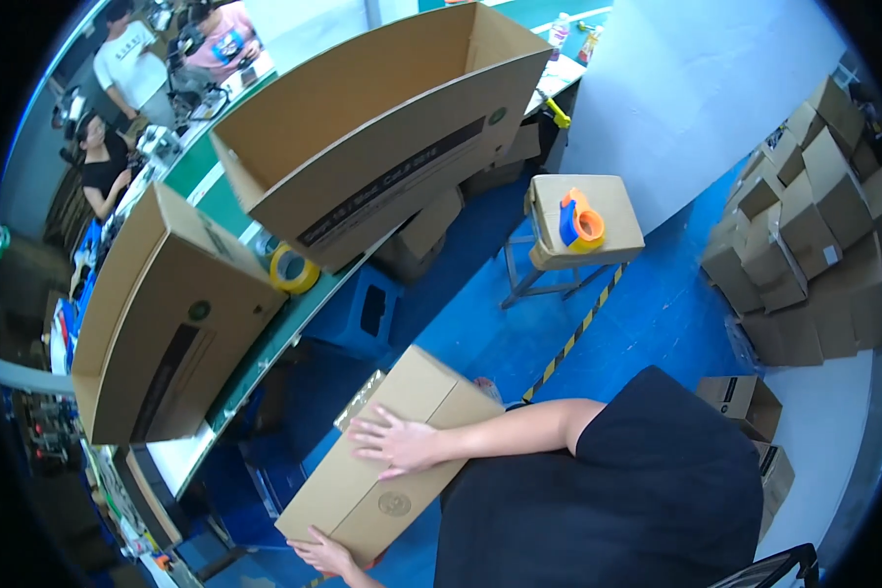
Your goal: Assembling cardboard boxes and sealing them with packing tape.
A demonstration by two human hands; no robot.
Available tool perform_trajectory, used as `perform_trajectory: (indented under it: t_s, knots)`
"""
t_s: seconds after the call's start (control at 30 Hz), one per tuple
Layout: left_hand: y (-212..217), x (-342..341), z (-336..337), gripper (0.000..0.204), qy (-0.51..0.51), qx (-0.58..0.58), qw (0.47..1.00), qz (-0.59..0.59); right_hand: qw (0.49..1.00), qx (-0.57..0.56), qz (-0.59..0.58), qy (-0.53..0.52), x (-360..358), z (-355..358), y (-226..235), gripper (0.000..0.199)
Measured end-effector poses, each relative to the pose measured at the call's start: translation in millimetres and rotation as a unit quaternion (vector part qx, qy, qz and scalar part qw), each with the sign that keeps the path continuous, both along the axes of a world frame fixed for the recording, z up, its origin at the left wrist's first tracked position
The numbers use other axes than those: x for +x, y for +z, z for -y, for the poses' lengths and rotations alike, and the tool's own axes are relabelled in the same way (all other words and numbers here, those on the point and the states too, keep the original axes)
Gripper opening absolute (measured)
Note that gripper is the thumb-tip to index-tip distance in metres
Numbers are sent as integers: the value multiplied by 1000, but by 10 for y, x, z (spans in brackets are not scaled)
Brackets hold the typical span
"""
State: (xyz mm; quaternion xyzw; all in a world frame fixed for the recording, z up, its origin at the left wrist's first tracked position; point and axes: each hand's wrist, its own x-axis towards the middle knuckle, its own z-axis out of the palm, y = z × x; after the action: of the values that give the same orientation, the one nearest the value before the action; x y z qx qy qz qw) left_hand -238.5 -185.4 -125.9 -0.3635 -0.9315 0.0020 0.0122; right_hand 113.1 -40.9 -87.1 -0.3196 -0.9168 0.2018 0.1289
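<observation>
A closed brown cardboard box (416, 416) with a round printed mark on its side lies slanted in front of my body. My right hand (399, 443) rests flat on its upper face, palm down and fingers spread. Against the box's lower end is my left hand (325, 555), its fingers stretched along the edge and partly cut off by the angle. A shiny strip of tape (361, 400) shows at the box's far side. Something orange-red peeks out under the box near my left hand, too little of it to name.
Two large open cartons (392, 147) stand on the green-topped bench (255, 377), with a yellow tape roll (294, 269) between them. A padded stool (578, 257) holds an orange and blue tape dispenser (582, 223). Stacked cartons (804, 216) fill the right. Several people work at the far left.
</observation>
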Motion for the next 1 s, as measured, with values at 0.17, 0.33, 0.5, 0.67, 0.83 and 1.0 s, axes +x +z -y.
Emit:
perform_trajectory:
  t_s: [0.17,0.33,0.5,0.67,0.83,1.0]
  knots:
    - [296,292,-49,69,6,-54,996,-68,912,-64,-355,-196,896,-462,309,47]
    - [186,104,-38,80,-40,-52,995,-79,681,98,-213,-694,3484,-1007,-335,36]
    - [50,-166,111,71,-185,-94,964,-165,629,38,-47,-775,4841,-1108,-935,58]
    - [234,225,-69,67,-245,-63,947,-199,559,-226,52,-796,5204,-1376,-1048,78]
    - [174,268,-126,71,-141,-17,983,-112,535,-246,38,-807,5292,-1469,-1108,70]
    - [349,364,-205,73,-111,-21,989,-94,670,-183,-59,-718,4938,-1169,-780,65]
